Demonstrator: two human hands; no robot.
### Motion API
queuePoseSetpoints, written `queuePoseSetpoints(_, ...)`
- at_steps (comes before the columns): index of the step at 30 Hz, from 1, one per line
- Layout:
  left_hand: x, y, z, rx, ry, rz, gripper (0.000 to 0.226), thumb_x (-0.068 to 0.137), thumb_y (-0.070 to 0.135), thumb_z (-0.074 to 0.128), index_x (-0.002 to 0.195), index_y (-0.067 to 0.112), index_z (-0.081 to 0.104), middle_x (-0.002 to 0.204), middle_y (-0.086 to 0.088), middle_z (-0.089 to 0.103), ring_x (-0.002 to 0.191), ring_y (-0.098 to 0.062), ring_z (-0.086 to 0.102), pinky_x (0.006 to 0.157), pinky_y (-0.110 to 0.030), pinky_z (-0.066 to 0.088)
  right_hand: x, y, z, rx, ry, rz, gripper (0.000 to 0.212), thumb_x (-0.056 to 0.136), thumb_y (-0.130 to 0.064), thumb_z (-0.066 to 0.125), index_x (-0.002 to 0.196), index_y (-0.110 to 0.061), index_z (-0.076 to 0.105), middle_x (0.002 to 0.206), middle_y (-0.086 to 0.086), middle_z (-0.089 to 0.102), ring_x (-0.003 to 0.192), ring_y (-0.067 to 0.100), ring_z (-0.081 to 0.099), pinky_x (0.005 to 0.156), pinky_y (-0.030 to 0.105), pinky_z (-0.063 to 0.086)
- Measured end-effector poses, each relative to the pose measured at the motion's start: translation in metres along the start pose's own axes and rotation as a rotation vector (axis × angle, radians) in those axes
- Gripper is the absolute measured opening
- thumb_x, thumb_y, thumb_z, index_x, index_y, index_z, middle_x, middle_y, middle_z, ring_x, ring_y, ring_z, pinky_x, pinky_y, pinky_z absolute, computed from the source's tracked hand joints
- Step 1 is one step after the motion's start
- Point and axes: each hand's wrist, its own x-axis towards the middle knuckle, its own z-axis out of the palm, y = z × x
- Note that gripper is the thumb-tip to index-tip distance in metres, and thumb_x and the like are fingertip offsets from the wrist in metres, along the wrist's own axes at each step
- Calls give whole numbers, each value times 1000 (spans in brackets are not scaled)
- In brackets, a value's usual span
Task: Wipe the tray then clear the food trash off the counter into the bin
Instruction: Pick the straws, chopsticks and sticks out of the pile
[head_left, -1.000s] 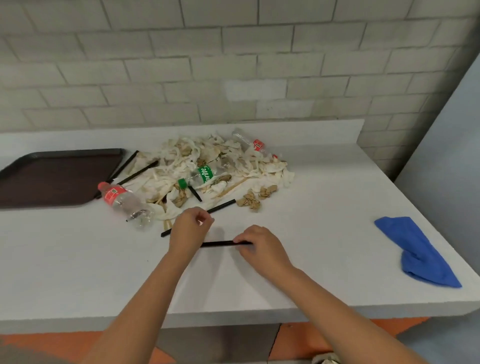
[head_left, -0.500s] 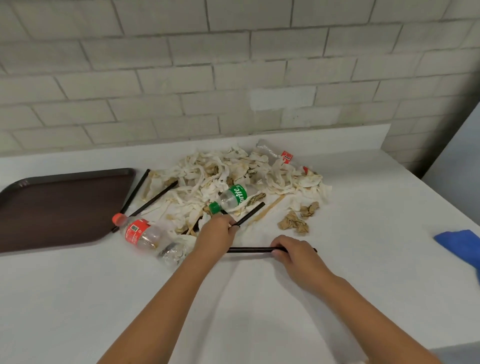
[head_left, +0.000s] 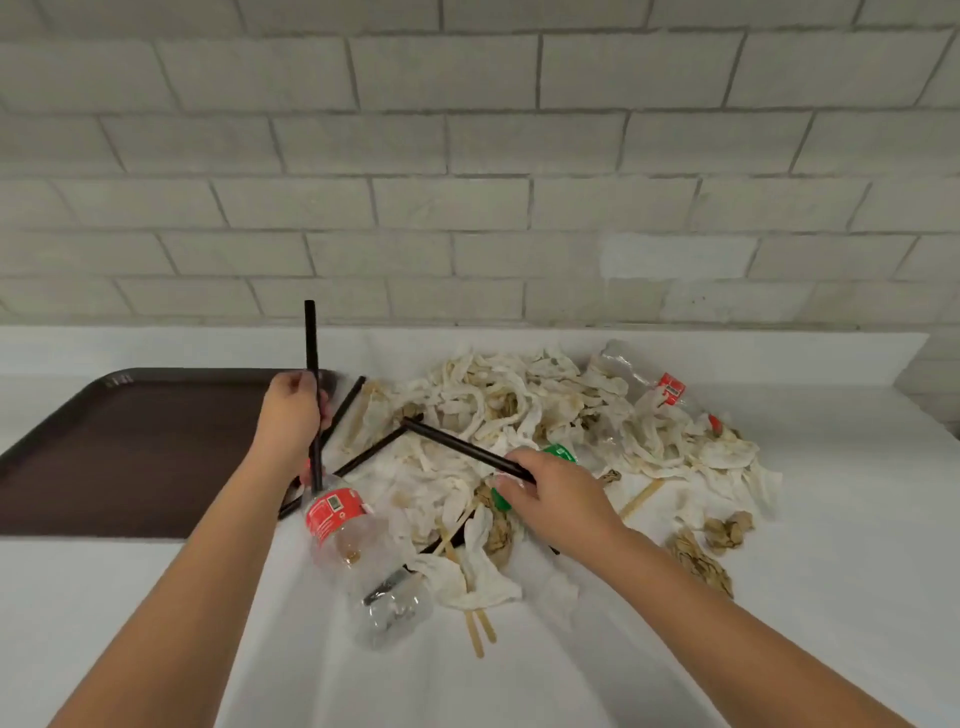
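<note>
My left hand (head_left: 291, 415) grips a black straw (head_left: 310, 343) that stands upright beside the right end of the dark brown tray (head_left: 130, 447). My right hand (head_left: 550, 493) holds another black straw (head_left: 457, 444), which slants up and left over the trash pile (head_left: 519, 415) of crumpled white and brown napkins. A crushed clear bottle with a red label (head_left: 353, 545) lies between my forearms. Two more black straws (head_left: 348, 405) lie next to the tray. My right hand partly hides a green-labelled bottle (head_left: 558, 451).
The white counter (head_left: 831, 597) runs to a brick wall. A second red-labelled bottle (head_left: 649, 384) lies at the pile's back right. Brown paper wads (head_left: 711, 545) and flat wooden sticks (head_left: 478, 629) lie at the pile's front.
Each hand has lifted a black straw off the counter: the left one now stands upright near the tray, the right one slants over the pile. The view has shifted left, and the blue cloth is out of sight.
</note>
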Motion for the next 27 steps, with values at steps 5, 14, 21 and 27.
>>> queuePoseSetpoints(5, 57, -32, -14, 665, -108, 16, 26, 90, 27, 57, 93, 2, 61, 77, -11, 60, 69, -25, 55, 57, -31, 40, 75, -45, 23, -170, -143, -171, 21, 92, -27, 51, 109, -24, 64, 89, 3, 67, 79, 21, 61, 53, 27, 37)
queuePoseSetpoints(14, 68, -72, 16, 1289, -161, -41, 21, 94, 10, 48, 112, 7, 59, 113, -10, 59, 97, -25, 62, 76, -31, 50, 173, -58, 89, -274, -389, -151, 29, 91, -16, 51, 116, -21, 65, 104, 6, 65, 94, 25, 61, 74, 30, 48)
queuePoseSetpoints(21, 72, -78, 27, 1292, -135, -30, 25, 94, 22, 51, 111, 5, 60, 112, -11, 57, 95, -26, 62, 70, -31, 48, 181, -48, 85, -317, -394, -171, 16, 86, -24, 60, 98, -15, 66, 94, 5, 60, 84, 24, 61, 62, 28, 42)
queuePoseSetpoints(27, 74, -72, 26, 843, -97, -100, 28, 85, 28, 59, 99, 4, 54, 90, -9, 59, 79, -25, 55, 64, -30, 42, 176, -35, 45, -377, -259, -335, 17, 89, -25, 57, 104, -23, 66, 92, -2, 45, 85, 19, 51, 51, 25, 26)
